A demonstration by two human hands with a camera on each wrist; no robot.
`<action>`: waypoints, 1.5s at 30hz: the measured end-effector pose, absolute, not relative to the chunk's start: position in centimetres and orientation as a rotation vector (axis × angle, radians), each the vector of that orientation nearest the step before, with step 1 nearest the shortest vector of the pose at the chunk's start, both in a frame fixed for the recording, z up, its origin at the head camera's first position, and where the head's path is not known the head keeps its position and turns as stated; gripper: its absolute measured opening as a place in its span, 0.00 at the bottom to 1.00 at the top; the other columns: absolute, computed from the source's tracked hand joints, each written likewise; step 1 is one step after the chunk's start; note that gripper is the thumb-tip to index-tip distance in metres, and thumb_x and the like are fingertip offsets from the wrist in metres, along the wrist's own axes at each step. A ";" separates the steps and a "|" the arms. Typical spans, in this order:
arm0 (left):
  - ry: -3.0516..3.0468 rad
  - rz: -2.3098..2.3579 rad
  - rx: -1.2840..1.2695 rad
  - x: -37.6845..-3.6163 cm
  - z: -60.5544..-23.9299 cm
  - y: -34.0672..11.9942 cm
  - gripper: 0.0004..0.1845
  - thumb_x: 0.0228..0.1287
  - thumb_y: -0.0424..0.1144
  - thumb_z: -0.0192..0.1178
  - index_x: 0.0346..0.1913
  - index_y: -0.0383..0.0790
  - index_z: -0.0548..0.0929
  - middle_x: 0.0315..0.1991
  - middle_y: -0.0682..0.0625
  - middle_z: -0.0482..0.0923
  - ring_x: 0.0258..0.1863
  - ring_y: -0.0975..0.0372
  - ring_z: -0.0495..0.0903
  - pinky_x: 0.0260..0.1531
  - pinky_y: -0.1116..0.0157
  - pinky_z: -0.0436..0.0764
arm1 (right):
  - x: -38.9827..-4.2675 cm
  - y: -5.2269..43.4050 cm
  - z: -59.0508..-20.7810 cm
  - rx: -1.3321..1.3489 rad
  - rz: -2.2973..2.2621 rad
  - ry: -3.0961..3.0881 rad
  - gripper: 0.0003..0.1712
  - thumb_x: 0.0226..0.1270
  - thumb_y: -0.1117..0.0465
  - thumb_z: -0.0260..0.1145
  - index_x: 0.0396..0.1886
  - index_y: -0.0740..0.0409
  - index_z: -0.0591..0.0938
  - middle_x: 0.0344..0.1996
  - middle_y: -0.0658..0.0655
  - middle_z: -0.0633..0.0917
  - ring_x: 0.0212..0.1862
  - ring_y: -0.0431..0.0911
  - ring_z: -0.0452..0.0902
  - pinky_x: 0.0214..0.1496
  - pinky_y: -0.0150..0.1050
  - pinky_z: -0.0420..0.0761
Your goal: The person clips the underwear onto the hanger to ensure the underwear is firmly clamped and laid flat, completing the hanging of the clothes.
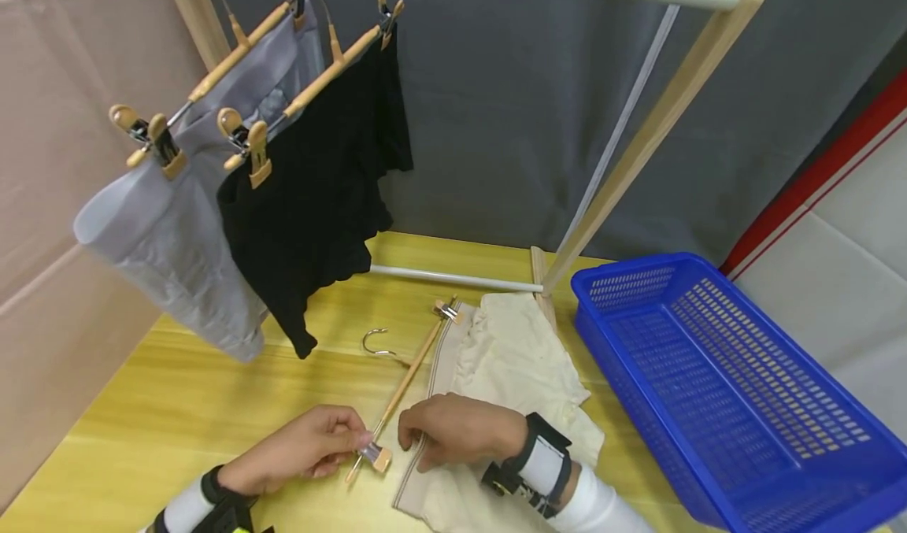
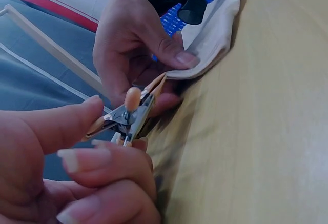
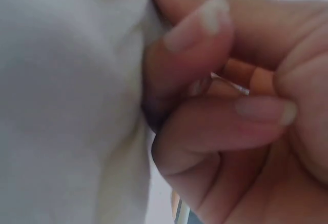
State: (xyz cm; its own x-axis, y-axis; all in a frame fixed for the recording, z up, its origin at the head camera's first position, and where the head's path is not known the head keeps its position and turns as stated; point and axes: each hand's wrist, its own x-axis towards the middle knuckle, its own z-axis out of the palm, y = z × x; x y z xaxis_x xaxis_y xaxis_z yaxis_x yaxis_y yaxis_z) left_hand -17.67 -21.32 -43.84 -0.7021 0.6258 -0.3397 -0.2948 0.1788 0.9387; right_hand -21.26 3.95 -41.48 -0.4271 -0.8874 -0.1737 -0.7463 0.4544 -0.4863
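My left hand (image 1: 305, 448) pinches the near wooden-tipped clip (image 1: 375, 457) of a trouser hanger (image 1: 411, 371) lying on the table. In the left wrist view, the tips of that clip (image 2: 132, 108) meet the edge of the cream cloth; whether they bite on it I cannot tell. My right hand (image 1: 460, 427) pinches the waistband of the cream garment (image 1: 520, 352), thumb on top and fingers beneath. The hanger's far clip (image 1: 448, 311) sits at the upper end of the waistband. Close up in the right wrist view, curled fingers (image 3: 189, 44) lie against pale cloth (image 3: 66, 106).
Black shorts (image 1: 326, 147) and a grey garment (image 1: 184, 226) hang clipped on hangers at the left. A rack with a wooden post (image 1: 652, 139) and white rails stands behind. The blue basket (image 1: 680, 423) is at right, on the yellow wood-grain table (image 1: 177, 391).
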 end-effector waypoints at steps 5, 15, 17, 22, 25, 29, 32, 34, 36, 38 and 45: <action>1.677 1.626 0.350 -17.8 -44.0 -21.5 0.14 0.72 0.42 0.53 0.39 0.30 0.75 0.17 0.54 0.66 0.10 0.70 0.59 0.10 0.73 0.57 | -21.2 4.0 -41.6 -1.310 -0.556 2.285 0.07 0.57 0.57 0.73 0.30 0.47 0.81 0.23 0.37 0.74 0.26 0.28 0.67 0.31 0.20 0.68; 1.657 1.605 0.461 -17.7 -44.1 -21.4 0.21 0.75 0.42 0.48 0.37 0.22 0.78 0.15 0.51 0.69 0.07 0.69 0.62 0.05 0.71 0.58 | -21.4 4.0 -41.7 -1.149 -0.758 2.118 0.03 0.63 0.58 0.67 0.33 0.50 0.82 0.21 0.39 0.77 0.17 0.29 0.72 0.27 0.25 0.73; 1.658 1.640 0.430 -17.6 -44.1 -21.2 0.22 0.75 0.42 0.48 0.34 0.20 0.74 0.15 0.51 0.68 0.08 0.69 0.61 0.06 0.71 0.58 | -21.5 4.0 -41.9 -1.127 -0.773 2.115 0.03 0.63 0.57 0.67 0.33 0.50 0.82 0.21 0.38 0.78 0.17 0.30 0.73 0.26 0.25 0.74; 1.718 1.685 0.322 -17.3 -44.0 -20.6 0.25 0.74 0.43 0.50 0.27 0.22 0.64 0.14 0.53 0.59 0.09 0.68 0.54 0.07 0.70 0.53 | -21.7 3.9 -42.2 -1.078 -0.849 2.073 0.04 0.63 0.57 0.68 0.34 0.51 0.82 0.18 0.40 0.78 0.17 0.31 0.74 0.22 0.27 0.74; 1.758 1.704 0.239 -17.0 -43.8 -20.3 0.25 0.72 0.43 0.52 0.26 0.24 0.61 0.14 0.54 0.56 0.10 0.67 0.50 0.09 0.70 0.50 | -21.7 3.8 -42.3 -1.065 -0.889 2.044 0.04 0.64 0.56 0.67 0.34 0.51 0.82 0.19 0.40 0.78 0.17 0.33 0.75 0.21 0.27 0.73; 1.733 1.749 0.182 -16.9 -43.7 -20.3 0.24 0.72 0.41 0.53 0.27 0.21 0.62 0.15 0.56 0.56 0.12 0.68 0.50 0.11 0.72 0.51 | -21.8 3.7 -42.3 -1.039 -0.938 2.019 0.03 0.64 0.57 0.67 0.35 0.50 0.82 0.20 0.41 0.78 0.17 0.35 0.75 0.21 0.27 0.72; 1.706 1.752 0.210 -16.9 -43.8 -20.3 0.23 0.73 0.40 0.52 0.29 0.19 0.64 0.15 0.56 0.57 0.11 0.69 0.51 0.10 0.73 0.52 | -21.7 3.6 -42.4 -1.015 -0.959 2.011 0.04 0.63 0.57 0.68 0.35 0.51 0.83 0.20 0.40 0.78 0.17 0.35 0.75 0.21 0.28 0.72; 1.704 1.740 0.232 -16.9 -43.8 -20.3 0.23 0.73 0.40 0.52 0.29 0.19 0.65 0.15 0.56 0.56 0.10 0.69 0.50 0.09 0.74 0.53 | -21.7 3.6 -42.5 -1.009 -0.960 2.015 0.04 0.63 0.58 0.68 0.35 0.51 0.83 0.20 0.40 0.79 0.17 0.35 0.76 0.21 0.28 0.73; 1.704 1.735 0.246 -16.9 -43.8 -20.3 0.23 0.73 0.41 0.51 0.28 0.20 0.65 0.14 0.56 0.56 0.10 0.69 0.50 0.09 0.73 0.53 | -21.6 3.5 -42.5 -1.016 -0.945 2.032 0.04 0.62 0.58 0.69 0.35 0.50 0.83 0.20 0.39 0.79 0.17 0.35 0.76 0.20 0.28 0.73; 1.708 1.733 0.252 -17.0 -43.8 -20.2 0.23 0.73 0.41 0.51 0.28 0.21 0.65 0.15 0.56 0.56 0.10 0.69 0.50 0.08 0.73 0.53 | -21.6 3.5 -42.5 -1.016 -0.940 2.041 0.03 0.62 0.59 0.69 0.34 0.50 0.83 0.20 0.39 0.79 0.17 0.34 0.76 0.20 0.28 0.72; 1.711 1.724 0.259 -17.1 -44.0 -20.3 0.23 0.73 0.40 0.51 0.28 0.21 0.64 0.15 0.55 0.57 0.10 0.69 0.51 0.09 0.73 0.54 | -21.5 3.3 -42.3 -0.946 -0.941 2.065 0.03 0.61 0.59 0.70 0.33 0.52 0.84 0.15 0.40 0.78 0.15 0.36 0.75 0.18 0.26 0.69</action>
